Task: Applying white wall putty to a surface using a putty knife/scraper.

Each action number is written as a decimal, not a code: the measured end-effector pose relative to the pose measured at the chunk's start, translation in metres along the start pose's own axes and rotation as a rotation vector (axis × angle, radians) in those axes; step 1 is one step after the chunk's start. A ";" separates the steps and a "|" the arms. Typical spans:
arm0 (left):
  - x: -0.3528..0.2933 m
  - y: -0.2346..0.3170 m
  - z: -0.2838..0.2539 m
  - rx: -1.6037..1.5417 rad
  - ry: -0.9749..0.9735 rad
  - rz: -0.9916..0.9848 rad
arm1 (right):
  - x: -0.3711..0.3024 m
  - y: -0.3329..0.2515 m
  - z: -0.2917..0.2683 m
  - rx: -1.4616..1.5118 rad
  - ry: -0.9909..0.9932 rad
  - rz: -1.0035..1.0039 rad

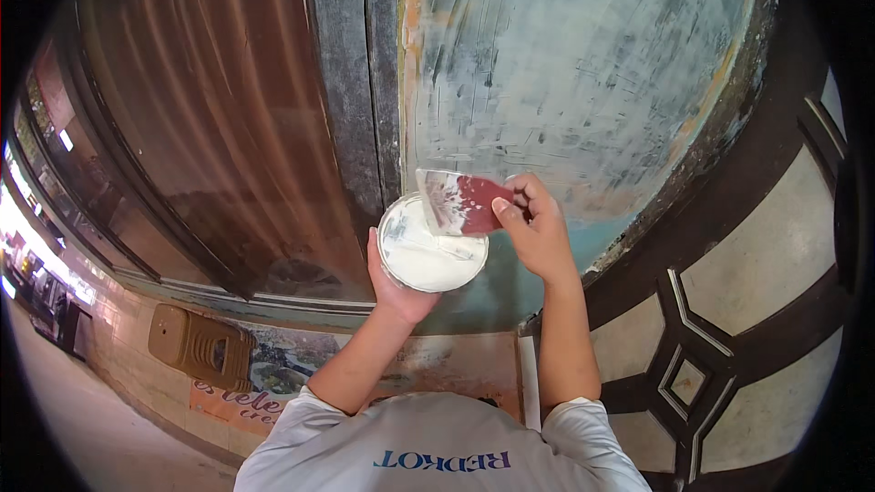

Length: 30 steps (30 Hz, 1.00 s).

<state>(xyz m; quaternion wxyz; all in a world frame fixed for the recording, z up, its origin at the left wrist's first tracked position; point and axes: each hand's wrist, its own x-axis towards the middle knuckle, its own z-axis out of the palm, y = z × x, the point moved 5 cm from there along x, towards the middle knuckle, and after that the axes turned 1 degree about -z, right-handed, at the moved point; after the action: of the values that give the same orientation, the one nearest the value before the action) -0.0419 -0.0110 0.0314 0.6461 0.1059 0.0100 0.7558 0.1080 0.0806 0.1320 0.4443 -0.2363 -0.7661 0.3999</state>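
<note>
A round white tub (428,260) of white paste rests in my left hand (401,296), whose fingers wrap under and around its side. In my right hand (538,223) is a putty knife (469,203) with a dark red handle, pinched between thumb and fingers. White paste smears its wide blade, which sits over the far rim of the tub. Whether the blade touches the paste, I cannot tell. Just beyond stands a wall panel (565,64) patched with grey-white filler, showing dark scratches and bluish paint.
To the left is a glass pane (210,109) with brown curtains behind it, edged by a dark post (351,82). A brown plastic stool (200,346) stands at lower left, beside a printed sheet (237,404) on the floor. At right runs a dark door (729,310) with pale panels.
</note>
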 end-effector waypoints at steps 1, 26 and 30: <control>0.001 0.003 -0.002 0.016 0.027 0.023 | 0.002 -0.002 0.000 -0.003 0.004 0.000; 0.049 -0.021 0.042 0.017 -0.044 0.216 | 0.099 -0.039 -0.031 -0.401 -0.573 -0.220; 0.053 -0.033 0.045 0.056 0.048 0.270 | 0.117 -0.061 -0.036 -0.605 -0.726 -0.332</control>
<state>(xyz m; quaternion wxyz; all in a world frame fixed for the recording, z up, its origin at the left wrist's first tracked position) -0.0097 0.0409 0.0779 0.5348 0.1062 0.0324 0.8376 0.0813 0.1447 0.2496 0.1180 -0.0750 -0.9802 0.1403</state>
